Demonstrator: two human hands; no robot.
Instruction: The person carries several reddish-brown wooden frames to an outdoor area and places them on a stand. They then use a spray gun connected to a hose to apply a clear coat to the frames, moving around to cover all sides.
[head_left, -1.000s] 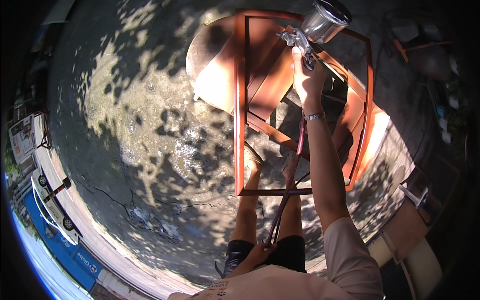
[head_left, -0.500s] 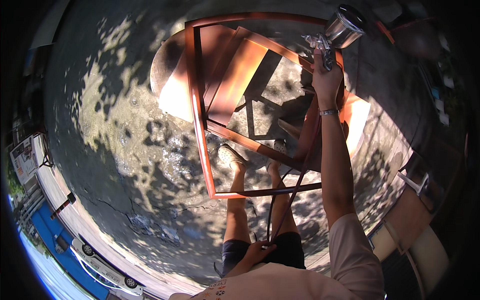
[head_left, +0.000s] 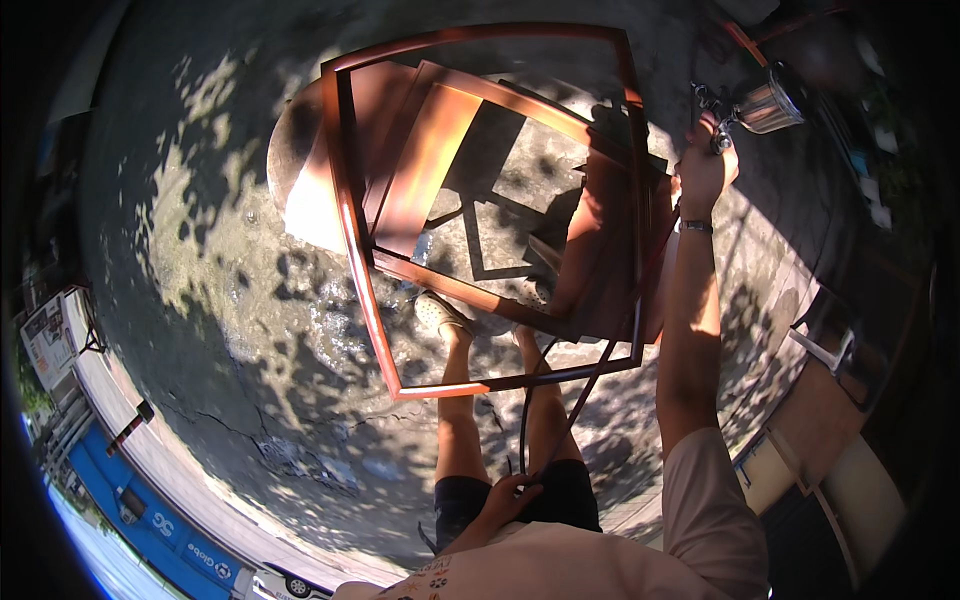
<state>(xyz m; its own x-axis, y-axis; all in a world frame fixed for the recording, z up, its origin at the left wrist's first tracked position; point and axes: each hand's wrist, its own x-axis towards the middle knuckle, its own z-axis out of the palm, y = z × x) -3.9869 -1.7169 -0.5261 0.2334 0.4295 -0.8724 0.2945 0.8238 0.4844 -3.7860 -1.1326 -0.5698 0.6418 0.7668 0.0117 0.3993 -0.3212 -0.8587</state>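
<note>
Right hand (head_left: 703,172) grips the spray gun (head_left: 752,105) beside the largely coated (glossy) wooden frame (head_left: 480,215); left hand (head_left: 508,497) clasps the hose (head_left: 585,385).

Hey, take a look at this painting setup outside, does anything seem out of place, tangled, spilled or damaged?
Nothing is clearly spilled or broken. One oddity: the hose from the spray gun in the right hand hangs across the corner of the reddish-brown frame, close to its surface, before reaching the left hand at the hip. The concrete shows cracks.

Pale short-sleeved shirt (head_left: 640,560), small print near hem; dark shorts (head_left: 570,495); wristwatch (head_left: 694,226) on right wrist; light perforated clog (head_left: 440,312).
</note>
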